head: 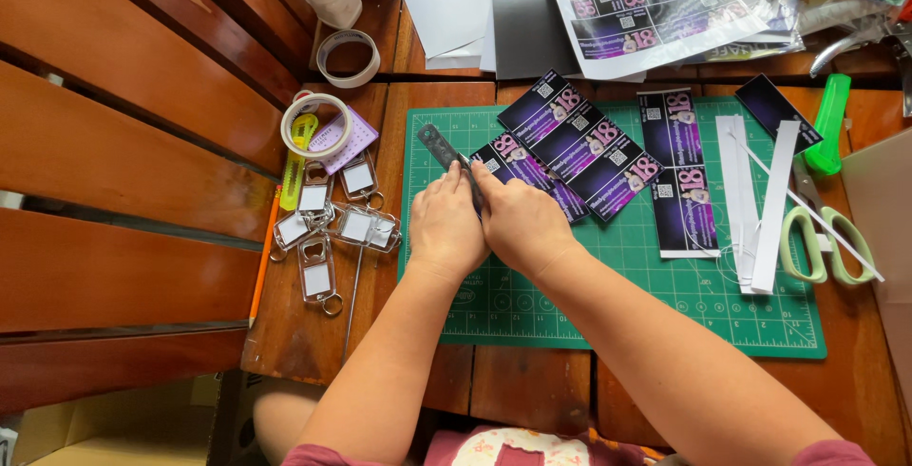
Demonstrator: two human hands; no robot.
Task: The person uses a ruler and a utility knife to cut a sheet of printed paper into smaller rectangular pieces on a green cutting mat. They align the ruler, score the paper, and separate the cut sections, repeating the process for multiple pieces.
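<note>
Centre frame, green cutting mat [494, 304] on wooden table [313, 342]. Left hand [445, 224] and right hand [521, 222] side by side, both grips closed on dark ruler [439, 148], pressed over purple printed strip [532, 173]. Keychain frames [328, 228] left of mat; scissors [825, 238] at right

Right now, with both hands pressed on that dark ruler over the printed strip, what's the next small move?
Probably keep the left hand pressing the ruler flat and free the right hand for a cutter: the ruler lies across a printed strip on the green mat, and neither hand visibly holds a blade.
</note>
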